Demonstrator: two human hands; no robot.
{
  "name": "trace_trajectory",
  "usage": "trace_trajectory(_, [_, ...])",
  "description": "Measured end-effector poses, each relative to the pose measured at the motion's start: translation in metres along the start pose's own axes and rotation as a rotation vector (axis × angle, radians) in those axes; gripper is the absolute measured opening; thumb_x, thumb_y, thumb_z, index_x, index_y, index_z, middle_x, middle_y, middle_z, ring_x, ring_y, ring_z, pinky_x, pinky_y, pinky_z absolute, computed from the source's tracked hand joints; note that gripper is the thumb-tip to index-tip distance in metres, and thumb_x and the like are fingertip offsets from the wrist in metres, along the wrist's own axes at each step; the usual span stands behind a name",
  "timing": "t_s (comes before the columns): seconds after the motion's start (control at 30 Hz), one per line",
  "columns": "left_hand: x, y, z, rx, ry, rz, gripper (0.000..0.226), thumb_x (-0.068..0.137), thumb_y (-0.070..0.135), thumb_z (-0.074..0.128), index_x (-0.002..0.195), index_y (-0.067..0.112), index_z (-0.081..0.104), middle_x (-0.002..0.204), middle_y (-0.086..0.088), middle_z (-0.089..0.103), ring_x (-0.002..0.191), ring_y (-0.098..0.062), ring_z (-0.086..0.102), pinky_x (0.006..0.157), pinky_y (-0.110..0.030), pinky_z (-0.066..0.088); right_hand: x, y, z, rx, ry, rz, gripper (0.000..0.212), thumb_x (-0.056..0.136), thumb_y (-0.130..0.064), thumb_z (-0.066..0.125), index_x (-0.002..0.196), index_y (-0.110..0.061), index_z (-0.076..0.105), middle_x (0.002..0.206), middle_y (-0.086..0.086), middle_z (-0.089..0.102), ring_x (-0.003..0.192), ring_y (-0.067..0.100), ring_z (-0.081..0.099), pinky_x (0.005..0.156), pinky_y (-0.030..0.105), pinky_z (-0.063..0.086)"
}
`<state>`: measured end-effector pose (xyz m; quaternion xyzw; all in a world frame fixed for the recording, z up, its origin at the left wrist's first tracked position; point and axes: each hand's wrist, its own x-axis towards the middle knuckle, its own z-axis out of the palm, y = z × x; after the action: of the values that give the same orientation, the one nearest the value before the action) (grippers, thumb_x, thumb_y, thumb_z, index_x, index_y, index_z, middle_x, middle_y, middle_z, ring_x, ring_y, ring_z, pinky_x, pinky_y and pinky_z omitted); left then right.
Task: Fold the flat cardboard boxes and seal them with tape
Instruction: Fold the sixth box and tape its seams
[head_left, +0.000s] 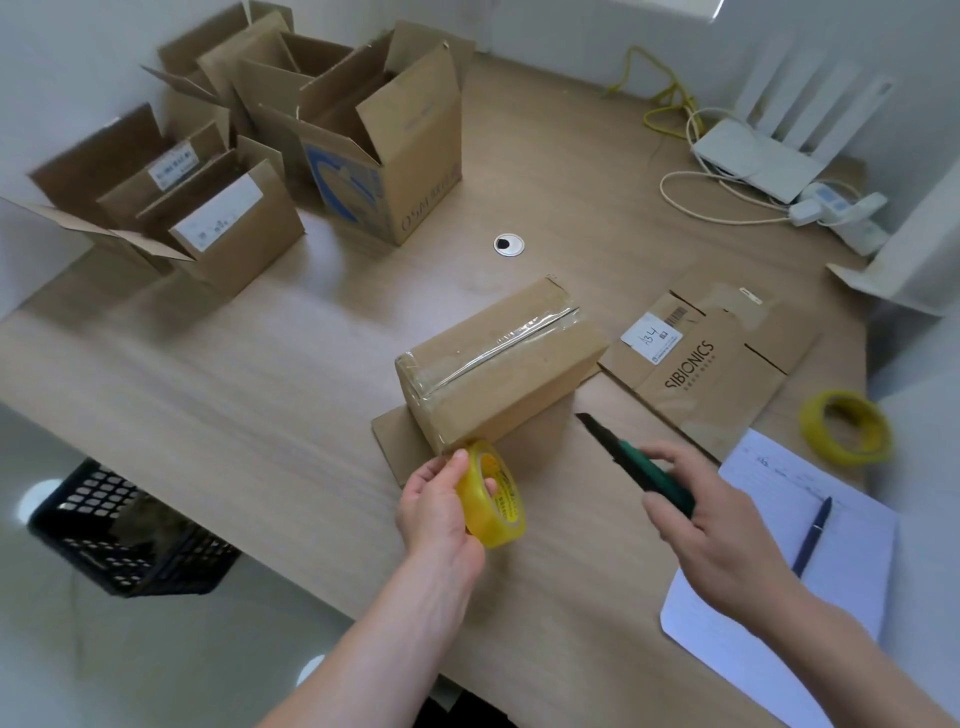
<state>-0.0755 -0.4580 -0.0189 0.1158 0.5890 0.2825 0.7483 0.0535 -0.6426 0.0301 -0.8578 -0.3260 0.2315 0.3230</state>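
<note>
A folded cardboard box (498, 364) stands mid-table on a flat cardboard sheet (395, 441), with clear tape running along its top seam and over its near end. My left hand (436, 509) grips a yellow tape roll (493, 493) just below the box's near corner, the thumb on the roll's top. My right hand (711, 525) holds a green utility knife (639, 462), its dark blade pointing up-left toward the box. A flat box printed SIBIONICS (701, 364) lies to the right of the folded one.
Several open cardboard boxes (363, 135) crowd the table's far left. A second yellow tape roll (844, 428) lies at the right edge, above a paper (779, 545) with a pen (813, 535). A white router (753, 161) and cables sit far right. A black crate (130, 535) stands on the floor.
</note>
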Motion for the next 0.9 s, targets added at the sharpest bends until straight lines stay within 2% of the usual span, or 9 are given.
trace_trajectory(0.07, [0.002,0.002,-0.001,0.011,0.005,0.009,0.013,0.084,0.003,0.072,0.088,0.011,0.062,0.083,-0.012,0.068,0.052,-0.019,0.065,0.046,-0.027,0.053,0.008,-0.028,-0.005,-0.107,-0.045,-0.183,0.041,0.092,-0.019,0.060,0.121,-0.048,0.056,0.097,-0.021,0.065,0.082,0.006,0.060,0.067,0.022,0.047])
trace_trajectory(0.13, [0.002,0.005,-0.001,0.014,-0.001,0.010,0.013,0.084,0.004,0.072,0.090,0.011,0.064,0.083,-0.013,0.069,0.055,-0.020,0.066,0.047,-0.027,0.053,0.017,-0.049,-0.004,-0.225,-0.092,-0.275,0.040,0.091,-0.020,0.064,0.125,-0.042,0.060,0.103,-0.019,0.066,0.092,0.006,0.060,0.072,0.029,0.049])
trace_trajectory(0.2, [0.003,0.007,-0.001,0.009,-0.003,0.020,0.012,0.084,0.003,0.072,0.090,0.011,0.064,0.081,-0.012,0.070,0.055,-0.020,0.067,0.046,-0.027,0.053,0.027,-0.064,0.001,-0.345,-0.121,-0.326,0.040,0.092,-0.025,0.064,0.128,-0.041,0.060,0.099,-0.014,0.065,0.090,0.013,0.060,0.068,0.035,0.048])
trace_trajectory(0.27, [0.005,0.008,-0.002,0.009,-0.008,0.037,0.011,0.085,0.003,0.071,0.089,0.011,0.065,0.080,-0.012,0.071,0.055,-0.020,0.068,0.046,-0.028,0.053,0.035,-0.075,0.007,-0.432,-0.141,-0.373,0.040,0.093,-0.030,0.061,0.130,-0.045,0.058,0.099,-0.012,0.064,0.091,0.016,0.059,0.064,0.033,0.043])
trace_trajectory(0.43, [0.008,0.010,-0.005,0.009,-0.008,0.064,0.010,0.086,0.002,0.069,0.085,0.011,0.065,0.082,-0.014,0.069,0.067,-0.026,0.066,0.060,-0.033,0.056,0.049,-0.087,0.020,-0.562,-0.186,-0.413,0.040,0.096,-0.040,0.052,0.134,-0.050,0.051,0.103,-0.013,0.060,0.092,0.016,0.059,0.059,0.029,0.030])
trace_trajectory(0.63, [0.008,0.014,-0.003,0.035,-0.015,0.048,0.014,0.088,0.000,0.065,0.080,0.011,0.063,0.086,-0.018,0.066,0.070,-0.028,0.063,0.068,-0.037,0.056,0.058,-0.094,0.029,-0.639,-0.208,-0.434,0.041,0.095,-0.046,0.047,0.136,-0.052,0.047,0.104,-0.011,0.060,0.093,0.017,0.060,0.059,0.030,0.034])
trace_trajectory(0.8, [0.008,0.024,-0.002,0.072,0.013,0.050,0.015,0.088,-0.002,0.064,0.077,0.009,0.063,0.076,-0.017,0.064,0.058,-0.025,0.061,0.045,-0.027,0.052,0.060,-0.100,0.033,-0.685,-0.190,-0.493,0.038,0.097,-0.045,0.045,0.135,-0.049,0.049,0.102,-0.009,0.061,0.092,0.020,0.060,0.057,0.030,0.038])
trace_trajectory(0.9, [0.008,0.029,0.000,0.120,0.035,0.053,0.017,0.087,-0.001,0.065,0.073,0.008,0.062,0.071,-0.016,0.062,0.051,-0.025,0.056,0.040,-0.023,0.048,0.061,-0.102,0.036,-0.782,-0.170,-0.525,0.037,0.099,-0.038,0.044,0.135,-0.047,0.046,0.101,-0.006,0.059,0.088,0.023,0.059,0.055,0.030,0.037])
